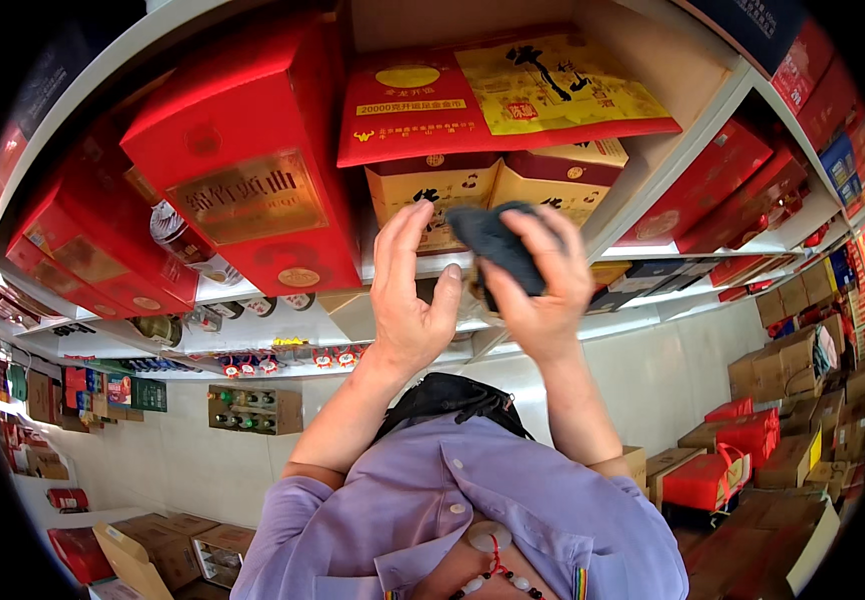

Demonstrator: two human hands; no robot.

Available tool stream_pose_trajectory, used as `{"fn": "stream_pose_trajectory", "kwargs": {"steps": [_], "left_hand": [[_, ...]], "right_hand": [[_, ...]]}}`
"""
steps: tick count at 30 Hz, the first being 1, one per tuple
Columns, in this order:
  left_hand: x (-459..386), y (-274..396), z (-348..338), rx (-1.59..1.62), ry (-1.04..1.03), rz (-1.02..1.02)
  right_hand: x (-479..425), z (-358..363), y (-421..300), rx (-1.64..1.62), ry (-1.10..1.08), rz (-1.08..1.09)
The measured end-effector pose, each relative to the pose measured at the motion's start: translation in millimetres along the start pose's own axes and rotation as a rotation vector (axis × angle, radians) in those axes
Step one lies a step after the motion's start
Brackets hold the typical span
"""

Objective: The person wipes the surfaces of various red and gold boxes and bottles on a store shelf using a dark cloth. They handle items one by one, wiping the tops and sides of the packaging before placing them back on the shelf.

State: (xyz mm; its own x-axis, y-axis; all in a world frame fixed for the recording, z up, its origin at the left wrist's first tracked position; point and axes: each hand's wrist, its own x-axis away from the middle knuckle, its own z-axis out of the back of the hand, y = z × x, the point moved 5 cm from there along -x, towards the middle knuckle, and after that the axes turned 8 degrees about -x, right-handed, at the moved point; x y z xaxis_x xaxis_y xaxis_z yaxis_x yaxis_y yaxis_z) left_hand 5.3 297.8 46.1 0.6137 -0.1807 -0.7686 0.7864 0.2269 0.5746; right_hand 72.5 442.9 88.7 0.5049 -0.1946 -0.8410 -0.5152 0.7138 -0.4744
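Observation:
My right hand (545, 277) is closed around a dark grey cloth (500, 244), slightly blurred, in front of the shelf. My left hand (414, 281) is raised beside it with the fingers up and the thumb apart, holding nothing. Behind both hands stand two yellow and maroon cartons (432, 184). A flat red and yellow gift bag (507, 94) lies on top of them. To their left is a large red liquor box (245, 165) with a gold label.
The white shelf (672, 172) has an upright divider at the right. Small bottles (249, 365) stand on a lower level. A carton of bottles (255, 410) sits on the floor at the left, and cardboard boxes with red bags (702, 480) at the right.

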Motion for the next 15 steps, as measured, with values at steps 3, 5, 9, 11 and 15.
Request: {"fn": "stream_pose_trajectory", "kwargs": {"steps": [3, 5, 9, 11, 15], "left_hand": [[-3, 7, 0, 0.007, 0.024, 0.011], [-5, 12, -2, 0.037, 0.031, 0.034], [-7, 17, -6, 0.086, 0.052, 0.071], [-11, 20, -8, 0.087, 0.049, 0.073], [-14, 23, -11, 0.186, 0.053, 0.114]], "right_hand": [[-22, 33, -3, -0.211, 0.141, -0.077], [-37, 51, 5, -0.259, 0.197, -0.174], [-61, 59, 17, -0.317, 0.009, -0.362], [-68, 55, 15, -0.437, -0.040, -0.440], [-79, 40, 19, -0.603, -0.131, -0.520]]}}
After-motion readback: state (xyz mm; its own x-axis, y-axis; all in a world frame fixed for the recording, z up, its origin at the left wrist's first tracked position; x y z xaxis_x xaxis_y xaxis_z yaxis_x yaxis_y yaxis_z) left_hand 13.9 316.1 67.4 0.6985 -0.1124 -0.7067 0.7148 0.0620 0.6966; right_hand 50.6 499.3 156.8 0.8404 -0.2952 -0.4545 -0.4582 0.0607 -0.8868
